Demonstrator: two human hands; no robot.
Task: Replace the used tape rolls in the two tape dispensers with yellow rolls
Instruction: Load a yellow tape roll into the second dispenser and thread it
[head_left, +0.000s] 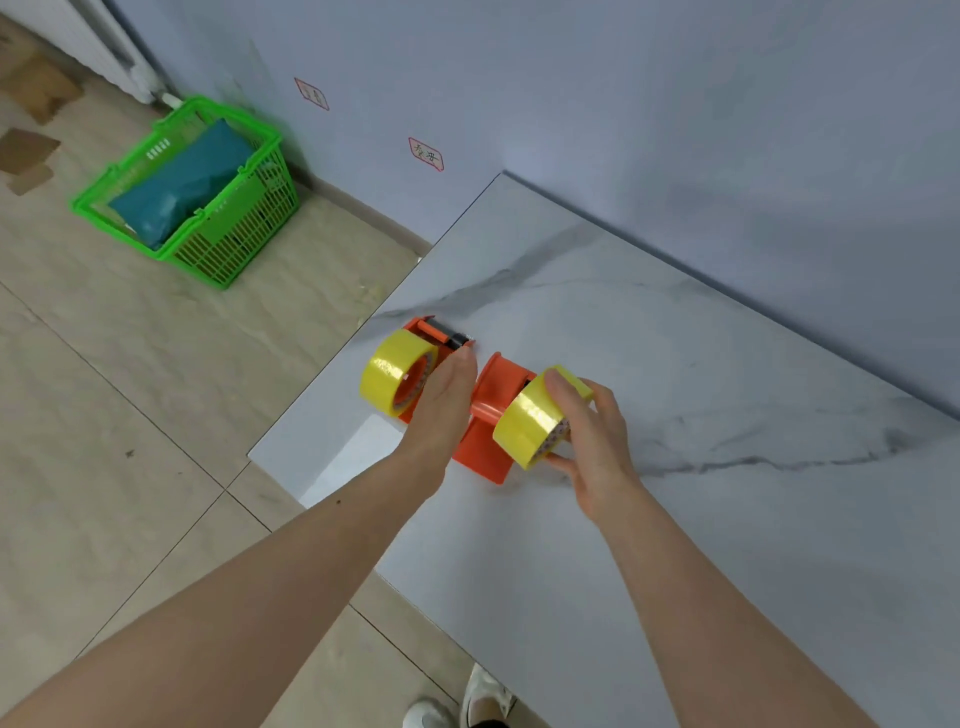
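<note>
White marble-patterned desk (649, 519) against a pale blue wall, tiled floor to the left. Item one: yellow roll (535, 418), held on edge in the right hand (592, 441), thumb under and fingers curled over the rim, its core apparently facing the orange hub of the near dispenser (491, 410), presumably so it can slide on sideways; not yet seated. Item two: second yellow roll (397, 376), already mounted on the far dispenser (441, 335) at the desk's left edge, cutter end pointing away. Left hand (447, 400) lies flat, fingers together, between the two dispensers, seemingly steadying the units; whether it presses on either cannot be told. Surroundings: green basket (192, 192) on the floor, holding a teal parcel (182, 182); two small labels on the wall.
</note>
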